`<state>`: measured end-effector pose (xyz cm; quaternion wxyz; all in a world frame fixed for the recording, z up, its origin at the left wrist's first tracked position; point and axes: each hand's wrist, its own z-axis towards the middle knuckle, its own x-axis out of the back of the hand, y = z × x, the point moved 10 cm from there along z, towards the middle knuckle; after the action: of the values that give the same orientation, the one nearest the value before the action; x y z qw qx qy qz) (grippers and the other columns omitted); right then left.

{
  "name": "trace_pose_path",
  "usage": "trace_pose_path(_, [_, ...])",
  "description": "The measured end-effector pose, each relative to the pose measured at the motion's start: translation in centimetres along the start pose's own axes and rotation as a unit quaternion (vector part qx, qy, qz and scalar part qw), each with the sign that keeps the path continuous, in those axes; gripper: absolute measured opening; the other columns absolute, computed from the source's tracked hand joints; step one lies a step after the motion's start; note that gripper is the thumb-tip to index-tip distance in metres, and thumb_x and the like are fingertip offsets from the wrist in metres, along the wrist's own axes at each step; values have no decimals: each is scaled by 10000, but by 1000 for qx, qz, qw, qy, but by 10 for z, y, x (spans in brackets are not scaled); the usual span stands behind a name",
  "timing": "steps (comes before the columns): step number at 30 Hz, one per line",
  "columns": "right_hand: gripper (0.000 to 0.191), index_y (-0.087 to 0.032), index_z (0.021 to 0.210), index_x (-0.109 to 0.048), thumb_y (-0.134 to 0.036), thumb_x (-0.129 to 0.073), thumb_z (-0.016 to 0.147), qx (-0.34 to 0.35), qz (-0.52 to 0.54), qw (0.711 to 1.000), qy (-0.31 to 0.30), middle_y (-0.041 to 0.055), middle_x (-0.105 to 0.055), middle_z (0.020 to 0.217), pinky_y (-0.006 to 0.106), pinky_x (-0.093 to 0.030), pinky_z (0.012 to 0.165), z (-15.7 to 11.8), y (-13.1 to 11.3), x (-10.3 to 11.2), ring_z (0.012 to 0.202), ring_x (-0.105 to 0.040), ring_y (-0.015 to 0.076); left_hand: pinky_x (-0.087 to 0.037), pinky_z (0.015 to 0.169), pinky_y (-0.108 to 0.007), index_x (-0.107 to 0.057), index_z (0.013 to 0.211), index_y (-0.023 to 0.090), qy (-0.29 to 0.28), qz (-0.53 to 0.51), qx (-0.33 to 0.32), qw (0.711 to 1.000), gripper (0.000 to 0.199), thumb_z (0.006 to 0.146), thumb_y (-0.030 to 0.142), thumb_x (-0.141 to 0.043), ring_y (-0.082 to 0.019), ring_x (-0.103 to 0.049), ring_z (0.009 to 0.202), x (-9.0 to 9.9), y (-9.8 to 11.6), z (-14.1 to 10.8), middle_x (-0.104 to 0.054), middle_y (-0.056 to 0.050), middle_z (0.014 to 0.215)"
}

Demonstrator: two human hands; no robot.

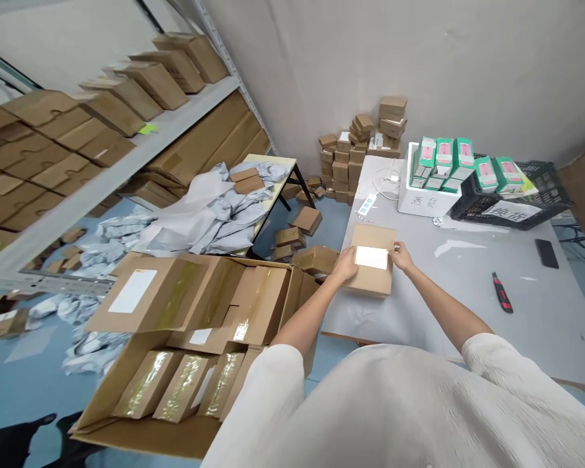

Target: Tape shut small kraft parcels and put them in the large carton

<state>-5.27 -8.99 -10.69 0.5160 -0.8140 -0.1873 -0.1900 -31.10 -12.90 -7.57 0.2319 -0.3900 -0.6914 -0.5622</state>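
A brown cardboard box [369, 281] with a white label [372, 257] on top rests near the left edge of the grey-covered table [448, 312]. My left hand [345, 265] grips the box's left side, its fingers at the label's left end. On the right side, my right hand [401, 255] pinches the box edge beside the label's right end. Behind the box lies a white power strip [367, 205] with a cable.
A large open carton [146, 439] of taped boxes stands at lower left. On the table are a white bin [424, 203] and a black crate [509, 214] with green boxes, a red-black cutter [502, 292] and a phone [546, 253]. Shelves [190, 110] hold boxes at left.
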Motion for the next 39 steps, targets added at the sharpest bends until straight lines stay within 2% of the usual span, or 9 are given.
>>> trace_pose_path(5, [626,-219,1477,-501,-326,-614,870,-31,-13,999,39,146,-738,1380,384,-564,1035,-12,34,48,1183,-740,277,-402,1297,-442,-476,1626,207,-36,14,-38,999,810,849,155,-701,-343,-497,1551,-33,46,5,-493,-147,1691])
trace_pose_path(11, [670,-193,1496,-499,-350,-618,855,-51,-2,995,80,159,-749,1350,393,-570,1034,-30,80,110,1157,-749,286,-431,1251,-460,-469,1628,248,-70,35,-51,996,814,853,211,-713,-371,-500,1523,-78,100,7,-458,-141,1702])
trace_pose_path(20, [755,-200,1571,-432,-338,-601,848,-75,7,995,67,116,-776,1241,415,-577,1016,-46,158,206,1054,-759,264,-435,1223,-465,-453,1610,256,-89,79,-82,989,818,843,258,-736,-387,-489,1496,-148,194,12,-445,-164,1663])
trace_pose_path(23, [771,-173,1596,-424,-350,-590,864,-51,-16,996,74,152,-726,1353,434,-562,1063,-42,168,234,1158,-734,282,-406,1245,-484,-454,1607,265,-90,85,-81,989,794,863,301,-729,-391,-455,1537,-166,216,8,-415,-165,1699])
trace_pose_path(26, [746,-145,1588,-473,-326,-575,872,-4,-90,990,105,210,-591,1560,467,-497,1167,-30,160,260,1393,-612,325,-286,1323,-544,-417,1642,262,-93,97,-86,987,875,857,407,-775,-416,-296,1649,-181,230,-2,-281,-181,1793])
trace_pose_path(29, [711,-171,1584,-529,-295,-572,885,55,-180,978,86,194,-434,1725,546,-386,1263,-11,137,266,1565,-429,377,-104,1358,-651,-355,1692,270,-129,129,-107,977,1145,726,537,-909,-462,-93,1708,-197,237,-18,-126,-200,1848])
trace_pose_path(32, [718,-202,1621,-516,-261,-544,906,93,-240,966,33,150,-371,1782,602,-303,1297,5,118,255,1631,-314,383,-17,1337,-723,-297,1726,328,-174,162,-127,963,1335,608,542,-994,-486,-8,1712,-208,238,-32,-62,-180,1865])
trace_pose_path(36, [704,-230,1616,-527,-225,-500,913,118,-275,954,-26,126,-464,1730,602,-313,1272,12,109,239,1590,-367,369,24,1335,-724,-288,1728,364,-173,188,-140,957,1313,638,528,-1000,-470,-17,1716,-206,238,-37,-100,-167,1864])
trace_pose_path(39, [664,-236,1584,-560,-241,-505,922,108,-283,953,-18,133,-514,1682,591,-368,1220,8,114,241,1519,-428,394,46,1340,-714,-315,1715,372,-152,184,-158,958,1301,629,473,-1025,-472,-52,1713,-197,241,-35,-162,-174,1851])
